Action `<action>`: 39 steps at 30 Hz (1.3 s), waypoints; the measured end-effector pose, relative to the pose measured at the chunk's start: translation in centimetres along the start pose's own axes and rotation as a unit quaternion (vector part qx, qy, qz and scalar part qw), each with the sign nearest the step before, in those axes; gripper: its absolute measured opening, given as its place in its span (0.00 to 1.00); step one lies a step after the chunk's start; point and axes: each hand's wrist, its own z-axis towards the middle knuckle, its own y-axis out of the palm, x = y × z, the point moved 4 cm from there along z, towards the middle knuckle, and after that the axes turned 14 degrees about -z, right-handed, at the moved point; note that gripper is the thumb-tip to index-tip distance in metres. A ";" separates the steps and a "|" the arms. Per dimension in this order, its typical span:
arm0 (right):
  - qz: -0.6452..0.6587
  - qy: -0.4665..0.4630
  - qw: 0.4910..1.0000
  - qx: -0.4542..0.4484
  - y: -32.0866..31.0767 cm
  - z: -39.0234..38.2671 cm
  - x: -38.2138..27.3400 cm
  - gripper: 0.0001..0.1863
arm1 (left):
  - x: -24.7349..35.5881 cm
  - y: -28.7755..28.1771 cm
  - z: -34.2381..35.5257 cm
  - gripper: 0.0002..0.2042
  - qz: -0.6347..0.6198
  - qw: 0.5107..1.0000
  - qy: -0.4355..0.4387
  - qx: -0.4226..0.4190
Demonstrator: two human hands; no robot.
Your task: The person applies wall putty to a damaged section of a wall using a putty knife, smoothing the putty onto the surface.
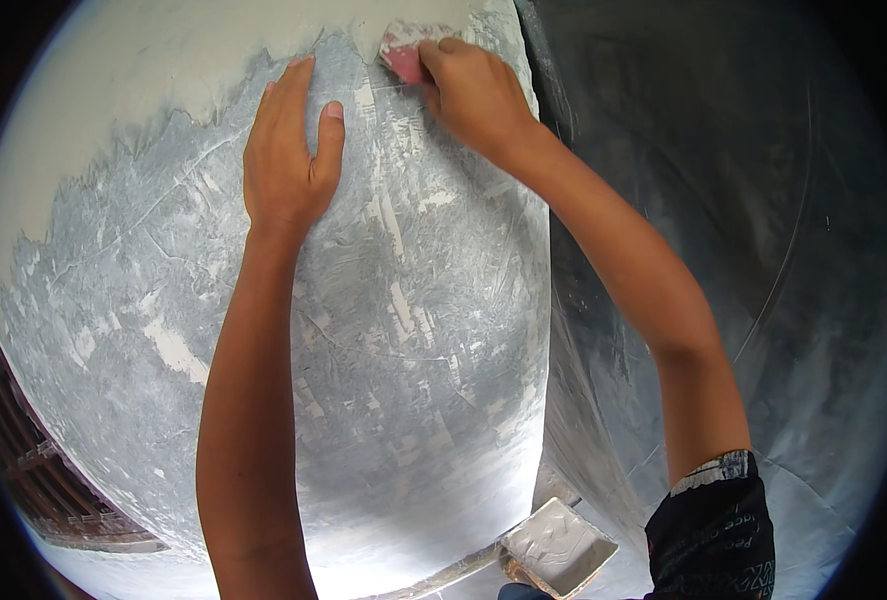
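A broad, pale grey panel [349, 330] fills the middle, mottled with white smears and scratches. Along its far and left side runs a cream coating [154, 70] with a ragged edge. My left hand [292, 165] lies on the panel with its fingers stretched out and thumb apart, holding nothing. To its right, my right hand [479, 95] grips a pink, flat spreader [407, 65] smeared with whitish paste. The spreader is against the panel near the edge of the cream coating. Its exact shape is partly hidden by my fingers.
A shallow tray [604, 558] with grey-white paste [556, 530] sits by the panel's near right corner. Dark sheeting [754, 200] hangs or lies along the panel's right side. Brown slats [49, 455] show at the lower left, beyond the panel's edge.
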 end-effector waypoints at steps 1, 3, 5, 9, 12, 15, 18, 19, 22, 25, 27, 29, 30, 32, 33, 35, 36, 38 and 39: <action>0.036 -0.025 0.999 -0.003 -0.8 -1.4 -1.7 0.09 | -0.1 -0.4 -0.1 0.23 0.002 1.000 -0.003 -0.001; 0.098 -0.009 0.995 -0.026 -2.6 -2.2 -2.8 0.08 | -0.4 -0.9 -0.6 0.23 0.017 1.000 -0.006 -0.007; 0.124 0.023 0.992 0.005 -3.9 -0.8 -0.8 0.07 | -0.2 -0.7 -0.4 0.23 0.019 1.000 -0.005 -0.011; 0.065 0.076 0.994 0.040 -2.3 4.6 6.4 0.12 | 0.6 0.4 0.1 0.23 0.019 1.000 0.010 -0.009; -0.018 0.039 0.999 0.021 0.2 2.9 6.7 0.13 | 0.4 0.6 0.1 0.23 0.020 1.000 0.007 -0.011; 0.038 -0.019 0.999 -0.028 0.8 -2.3 1.3 0.24 | -0.1 -0.5 -0.3 0.23 0.019 1.000 0.002 -0.016; 0.135 -0.004 0.991 -0.011 -1.9 -2.7 -1.3 0.20 | -0.2 -0.8 -0.3 0.23 0.029 0.999 -0.004 -0.015; 0.096 -0.005 0.995 0.033 -2.2 -1.3 0.4 0.18 | 0.1 -0.3 -0.2 0.23 0.023 1.000 -0.009 -0.017; 0.091 0.055 0.993 0.058 -1.8 3.2 4.7 0.18 | 0.2 0.2 -0.1 0.23 0.020 1.000 0.000 -0.013; 0.025 0.125 0.991 -0.029 -0.6 3.1 6.2 0.11 | 0.3 0.5 0.0 0.23 0.011 1.000 -0.002 -0.009; -0.045 -0.004 0.999 -0.001 0.3 -0.5 4.3 0.19 | 0.5 0.3 0.1 0.23 0.007 1.000 -0.008 -0.008; 0.053 -0.053 0.997 -0.027 -0.7 -3.8 -1.0 0.20 | -0.1 -0.9 -0.4 0.23 0.020 1.000 -0.020 -0.008; 0.106 -0.044 0.993 -0.030 -1.6 -4.2 -2.2 0.10 | -0.2 -1.1 -0.6 0.23 0.020 1.000 -0.016 -0.012; 0.075 -0.018 0.997 -0.004 -2.2 -1.6 -0.2 0.14 | 0.1 -0.6 -0.3 0.23 0.012 1.000 -0.010 -0.016; 0.048 0.009 0.999 0.022 -2.2 0.0 1.2 0.18 | 0.3 -0.5 -0.1 0.23 0.016 1.000 0.004 -0.006; 0.025 0.033 0.999 0.028 -1.4 2.9 4.1 0.16 | 0.7 0.0 0.3 0.24 0.016 1.000 0.020 0.005; 0.025 0.060 0.998 0.021 -0.9 3.8 5.3 0.11 | 0.8 0.3 0.4 0.24 0.014 1.000 0.020 0.006; 0.031 0.088 0.996 0.014 0.1 3.3 5.5 0.12 | 0.7 0.3 0.3 0.24 0.018 1.000 0.019 0.004; -0.004 0.053 0.999 0.000 0.8 1.8 4.7 0.10 | 0.8 0.3 0.4 0.24 0.015 1.000 0.017 0.007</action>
